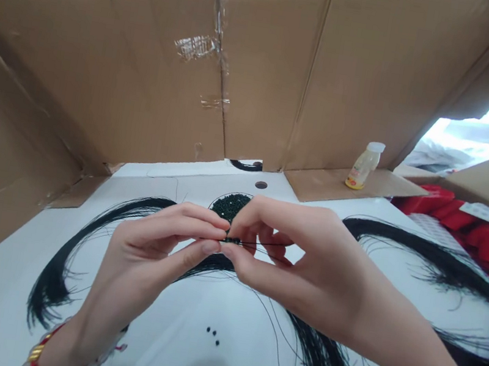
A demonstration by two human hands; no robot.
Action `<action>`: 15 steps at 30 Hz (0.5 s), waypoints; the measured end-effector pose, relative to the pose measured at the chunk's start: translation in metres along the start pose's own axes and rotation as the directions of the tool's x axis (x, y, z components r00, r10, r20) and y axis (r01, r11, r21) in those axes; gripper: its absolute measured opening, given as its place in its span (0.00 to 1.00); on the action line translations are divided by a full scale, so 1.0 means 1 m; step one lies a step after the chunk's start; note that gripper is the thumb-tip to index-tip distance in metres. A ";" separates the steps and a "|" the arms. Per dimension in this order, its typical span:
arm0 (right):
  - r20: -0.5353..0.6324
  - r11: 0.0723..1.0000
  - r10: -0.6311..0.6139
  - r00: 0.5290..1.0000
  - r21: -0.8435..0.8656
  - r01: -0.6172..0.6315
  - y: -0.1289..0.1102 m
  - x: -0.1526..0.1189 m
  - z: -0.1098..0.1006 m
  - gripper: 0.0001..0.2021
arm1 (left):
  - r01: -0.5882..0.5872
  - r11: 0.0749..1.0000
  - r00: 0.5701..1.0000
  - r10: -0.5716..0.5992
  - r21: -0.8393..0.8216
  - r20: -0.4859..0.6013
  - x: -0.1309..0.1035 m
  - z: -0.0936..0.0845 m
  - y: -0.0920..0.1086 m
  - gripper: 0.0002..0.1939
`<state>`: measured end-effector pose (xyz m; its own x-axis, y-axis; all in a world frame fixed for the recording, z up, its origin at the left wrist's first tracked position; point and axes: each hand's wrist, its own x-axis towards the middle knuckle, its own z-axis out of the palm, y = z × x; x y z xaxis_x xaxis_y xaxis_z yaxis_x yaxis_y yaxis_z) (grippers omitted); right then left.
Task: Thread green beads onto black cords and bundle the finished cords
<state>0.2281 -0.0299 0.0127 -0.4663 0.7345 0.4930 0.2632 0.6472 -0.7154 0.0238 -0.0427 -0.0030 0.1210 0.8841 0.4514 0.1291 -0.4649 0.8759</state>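
My left hand [155, 249] and my right hand [293, 252] meet over the middle of the white table, thumbs and fingertips pinched together. Between the fingertips is a short row of small dark beads [231, 240] on a thin black cord, which runs back under my right fingers. Just behind the hands, a round heap of dark green beads [228, 205] is partly covered by my right fingers. A bundle of black cords [319, 356] passes beneath both hands and fans out toward the front right. Three loose dark beads [214, 333] lie on the table nearer to me.
More black cord bundles curve at the left [59, 265] and the right [420, 248]. Cardboard walls [261, 74] stand around the white table [165, 331]. At the back right a small bottle [365, 166] stands on a cardboard flap. Beyond it, a box holds red pieces [486, 240].
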 end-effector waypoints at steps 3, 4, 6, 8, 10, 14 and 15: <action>0.015 0.999 -0.010 1.000 0.036 0.010 0.000 0.001 -0.001 0.06 | -0.034 0.999 0.999 0.034 -0.013 -0.030 -0.001 0.003 -0.001 0.10; 0.021 0.999 -0.007 1.000 0.050 0.006 0.000 0.001 -0.002 0.06 | -0.049 0.999 0.998 0.049 -0.011 -0.033 -0.002 0.003 -0.002 0.09; 0.021 0.997 -0.001 1.000 0.073 -0.001 -0.001 0.001 -0.004 0.05 | -0.071 0.997 0.997 0.071 0.007 -0.013 -0.002 0.002 -0.003 0.08; 0.008 0.996 0.000 1.000 0.090 -0.001 -0.002 0.001 -0.005 0.05 | -0.080 0.996 0.997 0.080 0.031 0.022 -0.002 -0.001 -0.004 0.08; 0.011 0.995 0.000 1.000 0.104 -0.001 -0.002 0.001 -0.007 0.05 | -0.101 0.994 0.994 0.099 0.041 0.039 -0.003 -0.003 -0.004 0.08; 0.039 0.991 0.015 0.999 0.135 -0.020 -0.001 0.000 -0.009 0.04 | -0.115 0.993 0.992 0.113 0.037 0.056 -0.003 -0.002 -0.005 0.08; 0.037 0.990 0.020 0.999 0.141 -0.025 -0.002 0.000 -0.008 0.04 | -0.106 0.994 0.992 0.103 0.036 0.069 -0.004 -0.001 -0.005 0.09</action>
<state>0.2347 -0.0289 0.0182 -0.4921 0.7392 0.4598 0.1527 0.5933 -0.7903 0.0215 -0.0435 -0.0090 0.2018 0.8259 0.5264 0.1506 -0.5572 0.8166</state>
